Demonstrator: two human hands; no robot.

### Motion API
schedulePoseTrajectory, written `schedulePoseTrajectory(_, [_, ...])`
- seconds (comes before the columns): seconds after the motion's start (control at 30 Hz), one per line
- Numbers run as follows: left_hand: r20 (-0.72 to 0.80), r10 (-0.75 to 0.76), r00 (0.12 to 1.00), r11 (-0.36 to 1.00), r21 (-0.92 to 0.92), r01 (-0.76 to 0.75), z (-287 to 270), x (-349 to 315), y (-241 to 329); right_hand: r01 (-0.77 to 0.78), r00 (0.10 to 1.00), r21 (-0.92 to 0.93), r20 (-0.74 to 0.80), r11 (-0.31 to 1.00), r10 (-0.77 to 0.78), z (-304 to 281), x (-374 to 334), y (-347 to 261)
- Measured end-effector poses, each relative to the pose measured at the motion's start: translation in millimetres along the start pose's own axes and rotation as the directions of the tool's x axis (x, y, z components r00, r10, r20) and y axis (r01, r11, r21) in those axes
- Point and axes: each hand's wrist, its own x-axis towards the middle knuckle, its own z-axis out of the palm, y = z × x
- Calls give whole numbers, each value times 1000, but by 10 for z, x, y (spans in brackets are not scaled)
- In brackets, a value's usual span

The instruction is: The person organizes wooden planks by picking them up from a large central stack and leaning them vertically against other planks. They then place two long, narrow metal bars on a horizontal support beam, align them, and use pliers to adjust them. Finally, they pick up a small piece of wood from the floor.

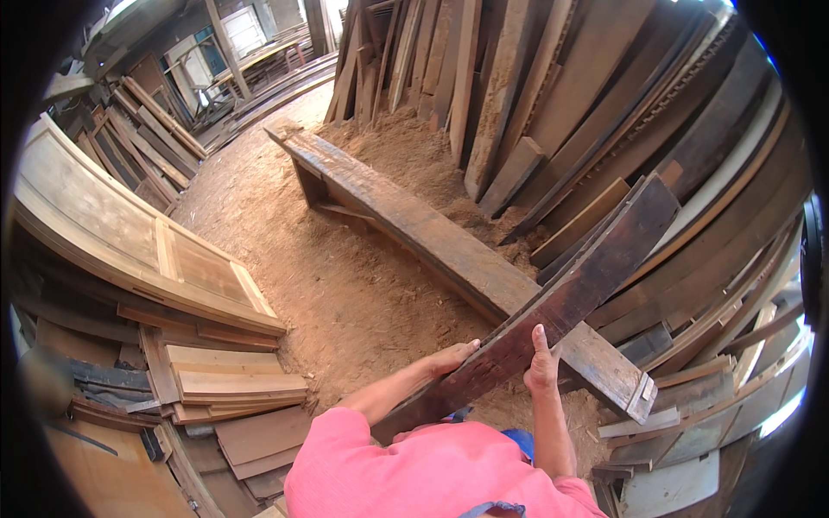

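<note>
From where I stand, the dark board [509, 350] lies right between the person's two hands, held by both of them. The right hand [542, 367] grasps its right long edge, the thumb pressed up against the broad reddish-brown face, the other fingers mostly out of my sight. The left hand [455, 356] has hold of the opposite edge, a little nearer the body; how tightly its hidden fingers are curled, I cannot tell

What matters most is the slant: the board's long axis runs from under the chest, behind the left hand, up between the hands and off ahead and to the right. The right hand is nearer the far end, which reaches well beyond it, while the near end is lost behind the pink shirt [423, 470]

Ahead of both hands a long plank bench [414, 216] slopes the other way, from far left ahead to just right of the right hand, so board and bench cross. The board passes over it in my view; whether they touch, I cannot say. Leaning boards [596, 95] stand ahead and right of the right hand, and a panelled door [129, 224] lies well off to the left hand's left
</note>
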Motion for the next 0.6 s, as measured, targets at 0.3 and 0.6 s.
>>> schedulePoseTrajectory(0.3, [-496, -66, 866, 859, 414, 302, -18, -35, 233, -455, 886, -170, -189, 874, 424, -243, 605, 377])
schedulePoseTrajectory(0.6, [-637, 131, 760, 653, 632, 417, -305, 668, 194, -616, 762, -55, -294, 786, 577, -424, 1414, 695])
